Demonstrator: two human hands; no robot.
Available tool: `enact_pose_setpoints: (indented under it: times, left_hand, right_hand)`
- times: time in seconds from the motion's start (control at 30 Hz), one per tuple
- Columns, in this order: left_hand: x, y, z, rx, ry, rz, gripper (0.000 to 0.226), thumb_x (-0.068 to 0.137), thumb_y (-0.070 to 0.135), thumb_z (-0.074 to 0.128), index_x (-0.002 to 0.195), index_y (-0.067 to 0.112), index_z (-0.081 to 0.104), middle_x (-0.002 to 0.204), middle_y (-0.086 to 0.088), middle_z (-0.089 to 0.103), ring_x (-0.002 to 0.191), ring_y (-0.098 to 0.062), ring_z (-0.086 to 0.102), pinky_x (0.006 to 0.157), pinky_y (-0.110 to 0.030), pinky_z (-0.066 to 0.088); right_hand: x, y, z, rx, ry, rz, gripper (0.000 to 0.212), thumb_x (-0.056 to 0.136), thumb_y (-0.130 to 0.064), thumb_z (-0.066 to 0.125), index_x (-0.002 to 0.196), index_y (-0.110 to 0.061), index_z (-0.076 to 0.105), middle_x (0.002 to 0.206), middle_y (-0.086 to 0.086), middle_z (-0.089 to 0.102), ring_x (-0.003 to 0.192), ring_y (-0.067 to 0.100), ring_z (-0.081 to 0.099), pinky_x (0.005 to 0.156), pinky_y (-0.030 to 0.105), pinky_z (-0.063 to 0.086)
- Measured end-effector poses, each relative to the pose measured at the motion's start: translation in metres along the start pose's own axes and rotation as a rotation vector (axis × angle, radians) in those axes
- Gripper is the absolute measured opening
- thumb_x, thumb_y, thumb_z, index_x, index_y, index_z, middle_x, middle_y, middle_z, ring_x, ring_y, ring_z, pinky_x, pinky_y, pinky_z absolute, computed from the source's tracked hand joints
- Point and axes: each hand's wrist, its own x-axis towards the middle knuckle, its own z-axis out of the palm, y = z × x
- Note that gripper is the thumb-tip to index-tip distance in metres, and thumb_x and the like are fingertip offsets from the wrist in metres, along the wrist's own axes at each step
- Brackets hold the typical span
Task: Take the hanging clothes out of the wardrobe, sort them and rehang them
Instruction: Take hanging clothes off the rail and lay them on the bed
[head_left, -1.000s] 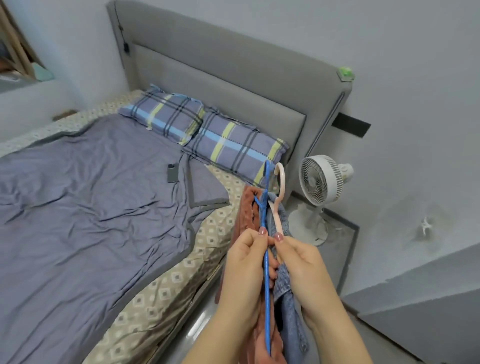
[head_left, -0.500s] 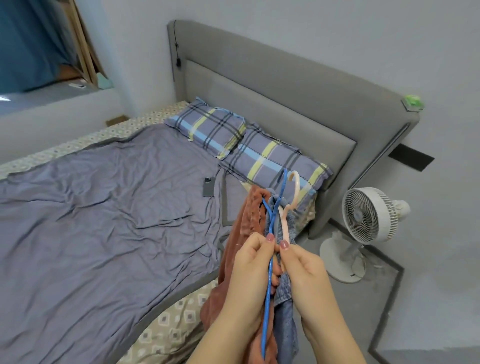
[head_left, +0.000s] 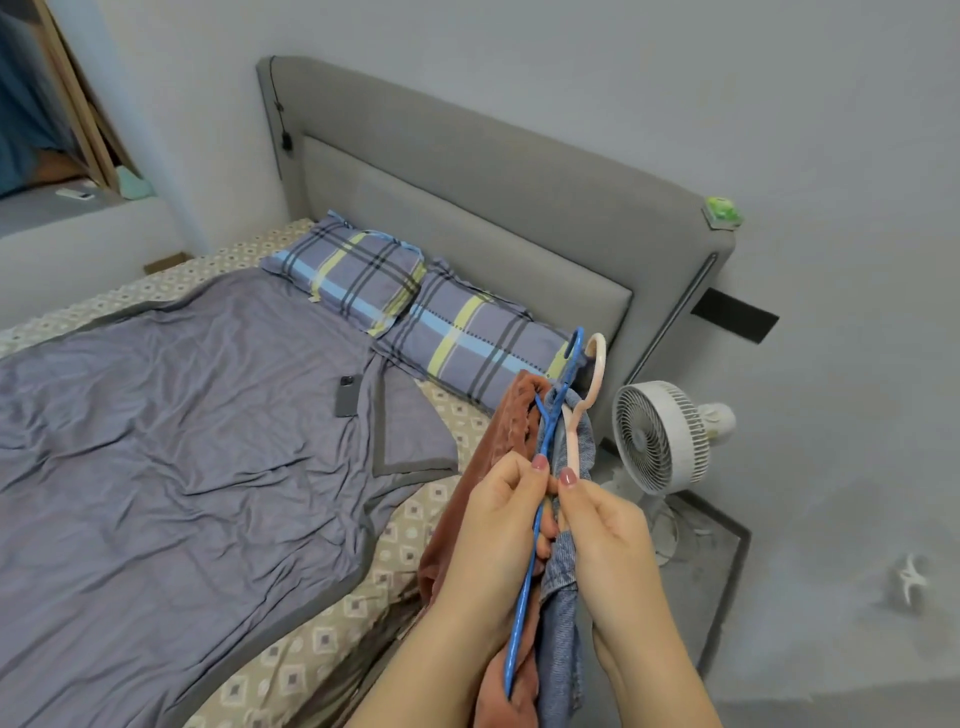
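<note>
Here, left grip pinching blue hanger, right grip pinching pink hanger.

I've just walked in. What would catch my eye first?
Front and centre, the left hand grips a blue hanger with a rust-brown garment, and the right hand pinches a pink hanger with a denim garment. Behind them, to the left, lie a rumpled purple sheet and two plaid pillows. A white fan stands at right.
</note>
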Motion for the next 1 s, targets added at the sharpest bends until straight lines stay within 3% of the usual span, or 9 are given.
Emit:
enact_pose_setpoints:
  times: [0.17,0.33,0.5,0.6,0.7,1.0]
  left_hand:
    - [0.009,-0.005,0.045,-0.002,-0.014,0.006,0.033,0.097,0.027,0.051,0.068,0.013,0.043,0.050,-0.002,0.041,0.042,-0.012,0.033,0.044,-0.026,0.025]
    - [0.015,-0.011,0.075,0.019,-0.011,0.034,0.031,0.098,0.027,0.051,0.072,0.012,0.045,0.052,-0.002,0.042,0.043,-0.012,0.033,0.046,-0.028,0.026]
    - [0.034,0.001,0.080,0.132,-0.031,0.107,0.030,0.099,0.029,0.049,0.077,0.008,0.049,0.051,-0.001,0.045,0.041,-0.008,0.036,0.042,-0.018,0.032]
    - [0.054,0.016,0.065,0.199,0.001,0.123,0.029,0.099,0.027,0.049,0.077,0.008,0.052,0.047,0.001,0.042,0.039,-0.009,0.033,0.039,-0.017,0.028]
    - [0.083,0.034,0.034,0.198,0.031,0.100,0.029,0.099,0.029,0.049,0.079,0.008,0.054,0.045,0.003,0.040,0.038,-0.009,0.029,0.038,-0.018,0.024]
    - [0.167,0.084,-0.054,0.298,-0.052,0.110,0.031,0.099,0.032,0.049,0.079,0.009,0.056,0.046,0.002,0.039,0.040,-0.011,0.030,0.039,-0.018,0.024]
  right_hand:
    - [0.007,-0.006,-0.042,0.006,0.030,-0.051,0.054,0.101,-0.025,0.044,0.048,-0.020,0.044,0.052,0.004,0.047,0.049,0.013,0.046,0.049,0.022,0.042]
    - [0.014,-0.006,-0.074,-0.016,0.038,-0.101,0.049,0.101,-0.025,0.045,0.053,-0.013,0.047,0.057,0.011,0.048,0.049,0.014,0.047,0.049,0.023,0.042]
    - [0.035,-0.009,-0.087,-0.110,-0.003,-0.178,0.047,0.101,-0.025,0.046,0.055,-0.018,0.048,0.064,0.008,0.050,0.055,0.012,0.048,0.058,0.028,0.041]
    - [0.053,-0.017,-0.087,-0.138,0.022,-0.194,0.045,0.099,-0.029,0.048,0.057,-0.016,0.037,0.060,0.001,0.036,0.058,0.013,0.033,0.057,0.032,0.030]
    - [0.073,-0.024,-0.088,-0.116,0.050,-0.177,0.046,0.101,-0.024,0.047,0.061,-0.010,0.030,0.062,0.005,0.027,0.060,0.019,0.023,0.057,0.033,0.022]
    - [0.134,-0.032,-0.050,-0.238,0.174,-0.146,0.046,0.101,-0.030,0.046,0.066,-0.003,0.033,0.061,0.004,0.025,0.055,0.012,0.024,0.057,0.031,0.020]
